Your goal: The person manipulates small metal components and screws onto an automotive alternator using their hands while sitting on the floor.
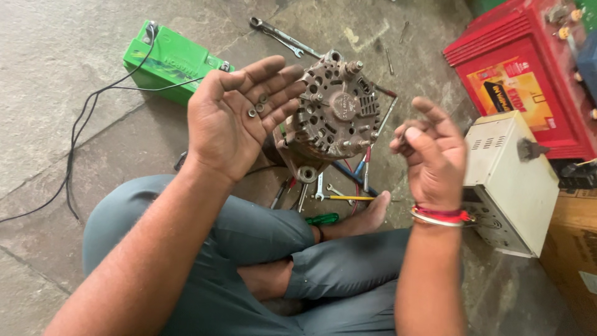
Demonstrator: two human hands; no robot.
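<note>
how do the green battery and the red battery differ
The green battery is small and slim; the red battery is much bigger and bulkier. The green one has black wires running off across the floor; no wires show on the red one. The green one lies far left beyond the left hand; the red one stands far right, behind a cream box. Both sit on the stone floor.

You sit on a grey stone floor (pixel 56 56) carrying a green battery (pixel 171 59), spanner (pixel 283 36), alternator (pixel 333 115), scattered hand tools (pixel 329 193), red battery (pixel 519 74) and cream box (pixel 510 180).
</note>
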